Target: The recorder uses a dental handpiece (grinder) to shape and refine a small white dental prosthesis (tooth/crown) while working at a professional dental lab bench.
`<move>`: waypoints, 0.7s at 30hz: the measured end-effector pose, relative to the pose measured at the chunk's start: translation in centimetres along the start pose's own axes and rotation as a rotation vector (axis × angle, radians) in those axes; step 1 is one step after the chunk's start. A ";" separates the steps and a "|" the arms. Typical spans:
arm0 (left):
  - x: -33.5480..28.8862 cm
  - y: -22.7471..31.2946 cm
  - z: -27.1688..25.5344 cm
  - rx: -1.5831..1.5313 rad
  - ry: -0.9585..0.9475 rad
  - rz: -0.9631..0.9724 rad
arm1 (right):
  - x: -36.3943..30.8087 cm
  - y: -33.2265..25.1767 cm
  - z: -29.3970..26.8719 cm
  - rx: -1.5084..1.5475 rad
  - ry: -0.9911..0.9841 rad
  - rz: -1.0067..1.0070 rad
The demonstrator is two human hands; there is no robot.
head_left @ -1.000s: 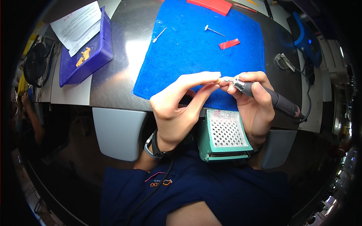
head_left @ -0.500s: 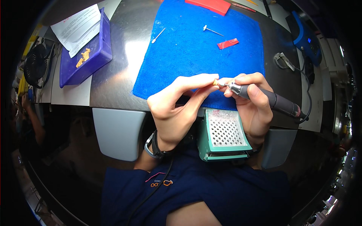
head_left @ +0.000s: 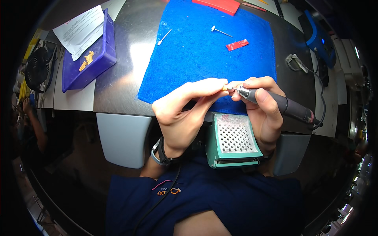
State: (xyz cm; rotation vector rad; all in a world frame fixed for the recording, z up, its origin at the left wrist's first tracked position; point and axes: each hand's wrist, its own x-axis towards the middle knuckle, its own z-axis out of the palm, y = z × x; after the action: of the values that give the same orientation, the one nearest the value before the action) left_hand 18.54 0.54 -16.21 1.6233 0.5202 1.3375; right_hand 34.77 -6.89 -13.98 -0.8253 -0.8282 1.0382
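Left hand (head_left: 185, 114) pinching tiny orange piece (head_left: 224, 87), mostly hidden by fingertips, right hand (head_left: 264, 106) gripping rotary handpiece (head_left: 283, 106), bit tip too small to make out

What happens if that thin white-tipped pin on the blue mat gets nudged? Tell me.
The pin looks slim, so probably very light. Its round shaft might roll, though the fuzzy blue mat would likely slow it. Lying flat, it may be fiddly to pinch. Neither the left hand nor the right hand is near it.
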 end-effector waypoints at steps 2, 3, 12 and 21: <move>0.0 0.2 0.0 0.003 -0.001 0.010 | 0.0 0.0 0.1 -0.008 0.000 0.001; 0.0 0.3 0.3 -0.035 0.042 -0.030 | 0.0 0.0 0.0 -0.009 0.002 0.000; 0.0 0.4 0.5 -0.072 0.093 -0.069 | 0.0 0.1 -0.1 0.017 -0.033 -0.002; 0.3 0.4 0.2 0.008 -0.002 -0.040 | 0.0 0.0 -0.3 0.113 -0.026 0.024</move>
State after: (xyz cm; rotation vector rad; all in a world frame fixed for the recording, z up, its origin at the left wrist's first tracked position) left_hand 18.73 0.52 -15.68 1.6124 0.5546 1.3052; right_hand 35.02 -6.89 -14.14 -0.7290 -0.7760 1.1091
